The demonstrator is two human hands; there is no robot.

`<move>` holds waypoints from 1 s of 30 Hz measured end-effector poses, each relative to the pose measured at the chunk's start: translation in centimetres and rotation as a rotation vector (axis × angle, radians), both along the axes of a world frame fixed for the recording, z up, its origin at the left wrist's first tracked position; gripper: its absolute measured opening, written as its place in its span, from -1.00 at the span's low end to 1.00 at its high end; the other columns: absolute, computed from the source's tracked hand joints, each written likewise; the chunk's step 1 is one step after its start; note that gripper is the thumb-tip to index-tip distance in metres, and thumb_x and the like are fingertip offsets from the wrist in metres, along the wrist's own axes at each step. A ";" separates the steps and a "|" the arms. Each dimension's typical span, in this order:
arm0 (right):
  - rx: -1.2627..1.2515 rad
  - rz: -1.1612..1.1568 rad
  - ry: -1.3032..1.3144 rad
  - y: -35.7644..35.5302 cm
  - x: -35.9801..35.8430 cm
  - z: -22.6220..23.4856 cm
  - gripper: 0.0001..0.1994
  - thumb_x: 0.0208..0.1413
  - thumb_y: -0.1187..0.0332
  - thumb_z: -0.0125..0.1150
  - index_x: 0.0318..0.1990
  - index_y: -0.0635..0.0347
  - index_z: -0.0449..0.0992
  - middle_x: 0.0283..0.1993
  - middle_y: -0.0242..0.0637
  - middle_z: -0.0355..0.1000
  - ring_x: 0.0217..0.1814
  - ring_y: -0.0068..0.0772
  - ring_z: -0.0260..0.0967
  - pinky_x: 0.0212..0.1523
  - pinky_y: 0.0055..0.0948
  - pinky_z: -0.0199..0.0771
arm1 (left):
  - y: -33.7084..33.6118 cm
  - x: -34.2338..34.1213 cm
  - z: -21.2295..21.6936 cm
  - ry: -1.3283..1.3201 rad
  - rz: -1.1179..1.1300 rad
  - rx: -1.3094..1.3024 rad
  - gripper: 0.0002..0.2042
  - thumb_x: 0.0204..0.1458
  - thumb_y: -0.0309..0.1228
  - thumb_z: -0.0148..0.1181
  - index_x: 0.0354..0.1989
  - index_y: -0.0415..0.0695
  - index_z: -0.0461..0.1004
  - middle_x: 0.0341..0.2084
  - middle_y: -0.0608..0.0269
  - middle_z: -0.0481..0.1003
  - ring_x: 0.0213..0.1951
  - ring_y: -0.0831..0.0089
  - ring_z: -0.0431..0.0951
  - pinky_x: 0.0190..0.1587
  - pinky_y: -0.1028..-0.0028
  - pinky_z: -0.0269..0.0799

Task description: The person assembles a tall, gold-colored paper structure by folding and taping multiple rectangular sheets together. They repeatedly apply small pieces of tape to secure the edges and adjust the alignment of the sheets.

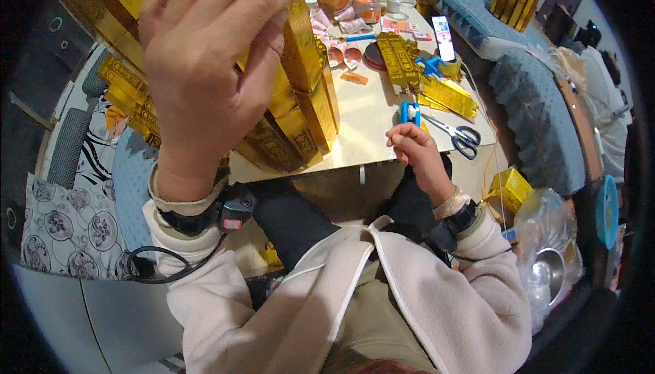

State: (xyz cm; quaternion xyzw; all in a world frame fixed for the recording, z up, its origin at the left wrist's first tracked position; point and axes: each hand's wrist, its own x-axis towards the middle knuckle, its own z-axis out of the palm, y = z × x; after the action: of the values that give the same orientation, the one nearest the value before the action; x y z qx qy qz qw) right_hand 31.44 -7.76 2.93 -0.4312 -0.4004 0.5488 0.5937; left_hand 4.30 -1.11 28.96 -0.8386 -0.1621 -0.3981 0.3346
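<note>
1. Gripping the top of a tall gold box stack (300, 94), the left hand (205, 67) has its fingers curled round the upper boxes.
2. Loosely curled at the table (368, 128) edge, the right hand (413, 145) holds nothing I can make out.
3. Just beyond it lie a blue tape dispenser (409, 112) and scissors (458, 135).
4. The stack stands upright, left of the right hand, nearer the left.

One scissors (458, 135), one phone (444, 37), two hands (205, 67)
</note>
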 end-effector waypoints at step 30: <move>0.635 -0.030 -0.273 -0.1 -9.0 12.0 -0.89 0.35 0.43 0.25 -0.11 0.31 0.57 -0.37 -0.47 0.51 -0.38 -0.75 0.39 -0.37 -0.65 0.37 | -4.4 0.7 -7.8 -0.175 -0.242 -0.509 -0.81 0.02 -0.50 0.35 -0.17 -0.12 0.60 -0.32 0.15 0.54 -0.18 0.14 0.54 -0.03 0.20 0.36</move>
State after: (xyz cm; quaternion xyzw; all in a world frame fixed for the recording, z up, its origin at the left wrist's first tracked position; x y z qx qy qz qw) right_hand 22.42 -7.88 14.94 -0.3001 -0.6207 0.3252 0.6472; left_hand 5.01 -5.47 21.17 -0.8714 -0.1839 -0.4522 0.0485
